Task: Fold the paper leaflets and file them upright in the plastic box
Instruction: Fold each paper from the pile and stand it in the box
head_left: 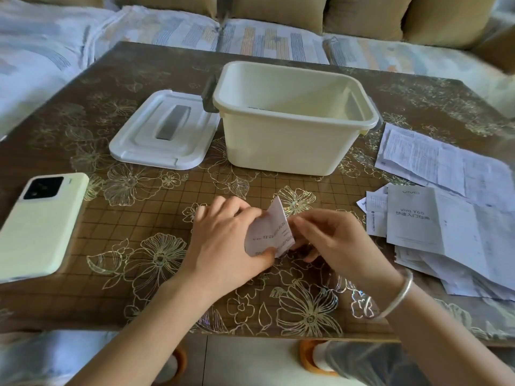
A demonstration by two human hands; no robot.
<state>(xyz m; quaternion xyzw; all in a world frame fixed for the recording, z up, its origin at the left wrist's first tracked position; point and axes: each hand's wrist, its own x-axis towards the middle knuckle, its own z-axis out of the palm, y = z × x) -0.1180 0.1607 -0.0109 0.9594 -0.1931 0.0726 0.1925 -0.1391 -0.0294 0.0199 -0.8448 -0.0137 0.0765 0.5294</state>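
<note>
Both my left hand [223, 240] and right hand [328, 240] are pinching a small white printed paper leaflet [271, 232], half-folded just above the brown flower-patterned worktop [133, 218]. I reckon the trick is to line the edges up square before pressing the crease flat, or it'll slump in the box. To my right is the loose pile of white unfolded leaflets [457, 263], the top booklet reading "vivo Y66 快速入门指南". Further back the cream rectangular plastic box [292, 140] stands open with its white lid [164, 129] flat beside it; the leaflet's own print is too small to read.
</note>
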